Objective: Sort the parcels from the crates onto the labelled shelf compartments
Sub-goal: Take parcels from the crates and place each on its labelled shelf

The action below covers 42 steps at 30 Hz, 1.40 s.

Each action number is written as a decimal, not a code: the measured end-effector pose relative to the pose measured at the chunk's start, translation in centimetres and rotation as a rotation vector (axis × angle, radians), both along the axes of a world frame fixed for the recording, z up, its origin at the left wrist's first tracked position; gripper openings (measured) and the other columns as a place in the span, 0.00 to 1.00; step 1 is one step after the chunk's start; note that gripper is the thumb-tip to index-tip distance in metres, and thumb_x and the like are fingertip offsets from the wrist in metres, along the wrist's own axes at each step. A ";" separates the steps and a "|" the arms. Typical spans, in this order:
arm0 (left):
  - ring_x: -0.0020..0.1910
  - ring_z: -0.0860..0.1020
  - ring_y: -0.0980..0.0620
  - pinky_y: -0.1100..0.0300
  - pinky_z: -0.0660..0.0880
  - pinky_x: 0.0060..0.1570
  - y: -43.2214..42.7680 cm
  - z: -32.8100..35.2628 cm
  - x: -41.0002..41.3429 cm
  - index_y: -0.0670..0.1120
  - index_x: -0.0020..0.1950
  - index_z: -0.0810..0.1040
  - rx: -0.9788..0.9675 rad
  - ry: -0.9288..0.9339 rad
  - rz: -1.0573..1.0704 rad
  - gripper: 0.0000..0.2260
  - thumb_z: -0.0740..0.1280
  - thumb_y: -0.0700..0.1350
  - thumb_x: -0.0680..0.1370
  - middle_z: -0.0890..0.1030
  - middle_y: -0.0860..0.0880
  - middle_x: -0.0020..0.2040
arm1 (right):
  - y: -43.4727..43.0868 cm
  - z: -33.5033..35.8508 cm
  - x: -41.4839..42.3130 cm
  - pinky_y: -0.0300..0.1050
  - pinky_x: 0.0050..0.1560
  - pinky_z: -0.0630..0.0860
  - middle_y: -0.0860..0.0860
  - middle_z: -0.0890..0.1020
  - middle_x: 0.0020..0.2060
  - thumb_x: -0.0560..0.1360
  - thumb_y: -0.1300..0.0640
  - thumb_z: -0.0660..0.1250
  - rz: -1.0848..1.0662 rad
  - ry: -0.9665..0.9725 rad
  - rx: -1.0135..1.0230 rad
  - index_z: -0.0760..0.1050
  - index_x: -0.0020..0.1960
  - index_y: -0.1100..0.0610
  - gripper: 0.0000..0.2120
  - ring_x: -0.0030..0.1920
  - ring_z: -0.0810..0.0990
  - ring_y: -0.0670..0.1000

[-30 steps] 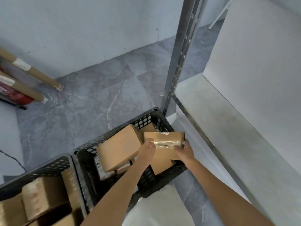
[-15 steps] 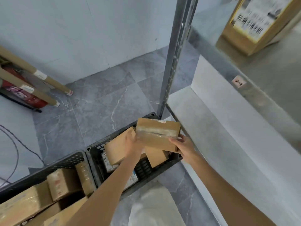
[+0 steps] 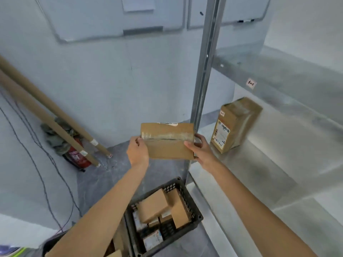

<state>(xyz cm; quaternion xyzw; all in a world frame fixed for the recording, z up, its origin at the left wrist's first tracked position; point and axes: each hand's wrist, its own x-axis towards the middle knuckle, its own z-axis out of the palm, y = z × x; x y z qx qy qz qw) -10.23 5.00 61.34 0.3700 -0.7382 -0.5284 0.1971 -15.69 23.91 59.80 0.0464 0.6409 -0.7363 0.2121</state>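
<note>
So the parcel (image 3: 167,141) that was only just clear of the black crate (image 3: 171,185) a second ago is now way up at shelf height, hanging in the air right in front of the steel upright (image 3: 206,71) at the left end of the rack. It isn't touching anything but the hands. The left hand (image 3: 138,153) grips its left edge. The right hand (image 3: 199,151) holds the right edge, with the thumb across the taped face and the fingers tucked behind. The tape seam faces the person, and there's a white sticker along the top edge, too blurry for me to read.

The view has swung up too, so the shelf (image 3: 269,164) is in sight now. One taller boxed parcel (image 3: 235,125) already stands near its left end, close to the upright. A small tag (image 3: 251,83) is stuck on the front edge of the shelf above, but I can't make out the writing.

My guess is the pick is done and this is the check-the-label bit before choosing a compartment. The crate down by the shelf's bottom corner has at least three more brown parcels in it, so plenty of sorting is left. Getting round that upright looks like the only awkward part.
</note>
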 end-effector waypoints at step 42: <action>0.65 0.71 0.45 0.45 0.76 0.52 10.8 17.5 14.5 0.62 0.70 0.65 0.784 0.115 -1.606 0.29 0.69 0.60 0.71 0.74 0.48 0.66 | 12.6 20.6 35.3 0.45 0.49 0.71 0.47 0.78 0.48 0.68 0.55 0.67 -0.854 0.597 -0.044 0.69 0.54 0.53 0.16 0.47 0.77 0.45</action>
